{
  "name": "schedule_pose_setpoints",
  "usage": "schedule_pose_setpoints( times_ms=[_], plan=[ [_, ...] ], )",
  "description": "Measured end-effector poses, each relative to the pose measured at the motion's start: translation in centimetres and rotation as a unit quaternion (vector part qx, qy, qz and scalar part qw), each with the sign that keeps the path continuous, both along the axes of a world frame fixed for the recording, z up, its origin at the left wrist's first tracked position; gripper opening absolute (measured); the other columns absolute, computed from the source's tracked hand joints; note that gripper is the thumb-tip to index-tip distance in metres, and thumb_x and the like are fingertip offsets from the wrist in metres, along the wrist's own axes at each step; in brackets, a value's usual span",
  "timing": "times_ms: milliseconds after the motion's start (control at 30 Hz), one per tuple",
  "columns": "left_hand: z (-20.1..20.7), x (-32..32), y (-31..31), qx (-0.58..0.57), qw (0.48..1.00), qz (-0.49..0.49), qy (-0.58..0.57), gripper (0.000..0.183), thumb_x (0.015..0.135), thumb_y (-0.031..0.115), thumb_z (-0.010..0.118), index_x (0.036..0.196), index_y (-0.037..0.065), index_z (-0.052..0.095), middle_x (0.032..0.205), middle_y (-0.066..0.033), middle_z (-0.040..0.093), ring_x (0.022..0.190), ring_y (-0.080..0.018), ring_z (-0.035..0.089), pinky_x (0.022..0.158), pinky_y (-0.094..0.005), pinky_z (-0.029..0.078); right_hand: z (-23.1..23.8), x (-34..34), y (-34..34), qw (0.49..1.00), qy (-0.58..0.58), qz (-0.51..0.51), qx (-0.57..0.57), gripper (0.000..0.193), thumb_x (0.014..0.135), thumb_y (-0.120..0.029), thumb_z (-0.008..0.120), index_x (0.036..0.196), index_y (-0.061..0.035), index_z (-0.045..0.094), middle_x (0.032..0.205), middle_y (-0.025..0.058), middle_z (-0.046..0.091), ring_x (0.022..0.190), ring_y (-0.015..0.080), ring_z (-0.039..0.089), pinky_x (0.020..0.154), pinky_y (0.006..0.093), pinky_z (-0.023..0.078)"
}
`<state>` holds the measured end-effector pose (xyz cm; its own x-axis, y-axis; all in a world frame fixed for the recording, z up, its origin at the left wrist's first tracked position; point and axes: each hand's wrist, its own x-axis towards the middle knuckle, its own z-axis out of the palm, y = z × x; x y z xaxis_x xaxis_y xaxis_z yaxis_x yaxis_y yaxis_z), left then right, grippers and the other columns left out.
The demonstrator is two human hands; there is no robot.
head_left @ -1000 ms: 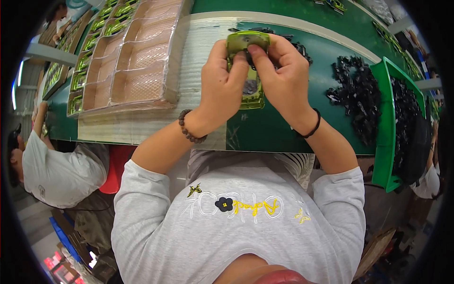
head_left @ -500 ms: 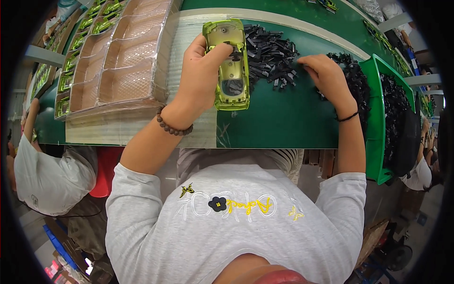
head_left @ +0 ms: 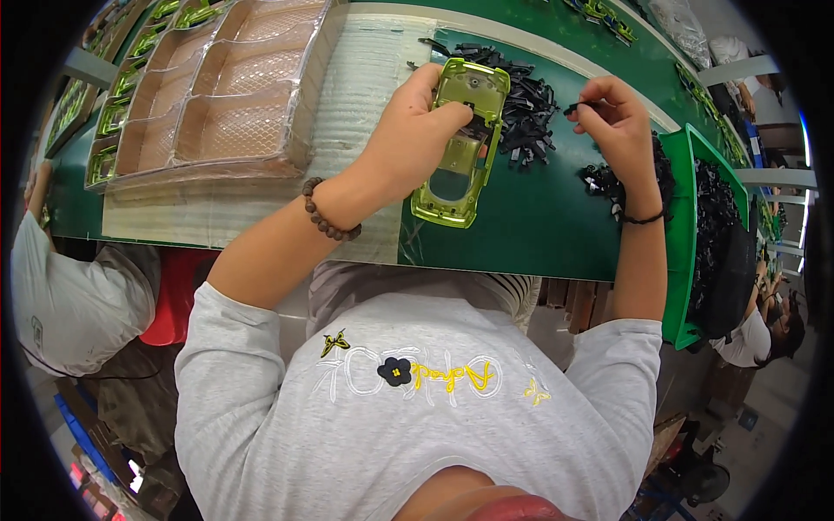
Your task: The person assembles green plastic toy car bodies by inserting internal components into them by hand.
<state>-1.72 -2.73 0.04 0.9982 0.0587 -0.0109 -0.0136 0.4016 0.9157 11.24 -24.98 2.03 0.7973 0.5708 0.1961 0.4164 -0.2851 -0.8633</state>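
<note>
My left hand (head_left: 415, 130) grips a green toy car body shell (head_left: 476, 87), its hollow underside facing up and its thumb pressed on a dark piece inside. A pile of small black plastic parts (head_left: 527, 113) lies just beyond and right of the shell. Above the table to the right, my right hand (head_left: 615, 126) pinches a small black plastic part (head_left: 577, 108) between thumb and fingertips. Below that hand sits a second heap of black parts (head_left: 601, 181), some with shiny faces.
A clear divided tray (head_left: 230, 126) stands at the left, with green shells (head_left: 113, 113) in its outer row. To the right, a green bin (head_left: 688, 234) holds many black parts. More green pieces (head_left: 599, 17) lie farther back. A co-worker in a white shirt (head_left: 78, 304) sits at the left.
My left hand has brought the shell rightward and nearer, tilting it. The right hand has lifted from beside the heaps, and a black part now shows in its fingers.
</note>
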Motion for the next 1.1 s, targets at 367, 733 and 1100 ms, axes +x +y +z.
schedule_pose_setpoints(
  times_ms=[367,733,1100],
  plan=[
    [0.0,0.4,-0.6,0.002,1.0,0.023,-0.01,0.022,0.082,0.002,0.046,0.103,-0.003,0.044,0.093,-0.0094,0.057,0.072,-0.0143,0.06,0.062,-0.0279,0.054,-1.5,1.7,-2.4,0.903,-0.334,-0.045,-0.266,0.011,0.076,-0.008,0.061,0.084,-0.0019,0.066,0.082,0.0121,0.063,0.079,0.0305,0.059,0.07,0.0369,0.047],
    [-1.5,0.6,-0.6,0.096,0.991,0.08,-0.039,0.023,0.082,0.006,0.049,0.102,-0.003,0.043,0.084,-0.0123,0.06,0.067,-0.0162,0.063,0.057,-0.0287,0.05,2.4,-6.2,8.9,0.856,-0.505,0.004,-0.108,0.022,0.067,-0.001,0.06,0.088,-0.0035,0.065,0.082,0.0075,0.061,0.075,0.0238,0.059,0.064,0.032,0.05],
    [-0.7,0.1,-0.5,0.095,0.994,0.047,-0.036,0.027,0.083,0.012,0.056,0.103,-0.002,0.045,0.084,-0.0079,0.058,0.072,-0.0129,0.06,0.062,-0.0271,0.05,4.2,-4.4,8.9,0.963,-0.237,0.067,-0.111,0.018,0.072,-0.001,0.062,0.09,0.0004,0.062,0.081,0.0076,0.058,0.072,0.022,0.058,0.065,0.028,0.048]
  ],
)
